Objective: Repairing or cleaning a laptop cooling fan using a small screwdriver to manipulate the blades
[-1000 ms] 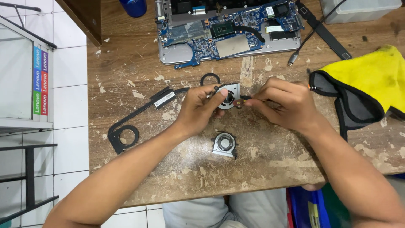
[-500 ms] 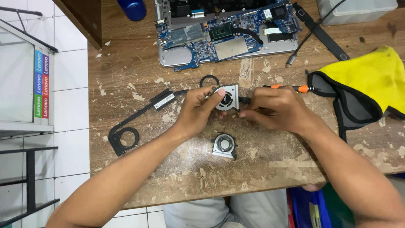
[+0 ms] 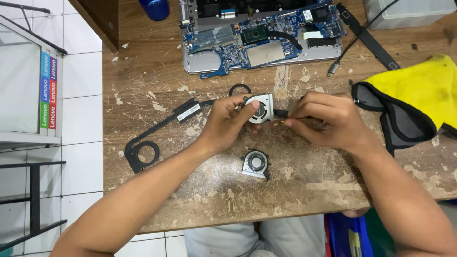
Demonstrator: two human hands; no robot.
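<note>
fan (image 3: 261,108) between both hands — left hand (image 3: 227,123), right hand (image 3: 328,120)

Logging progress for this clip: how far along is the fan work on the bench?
Done: the laptop lies opened with its board exposed, and a second fan sits loose on the wooden table, next to the black heat pipe. In hand: the left hand steadies a small fan while the right hand works a tool at its edge. Left: neither fan is in the laptop.
</note>
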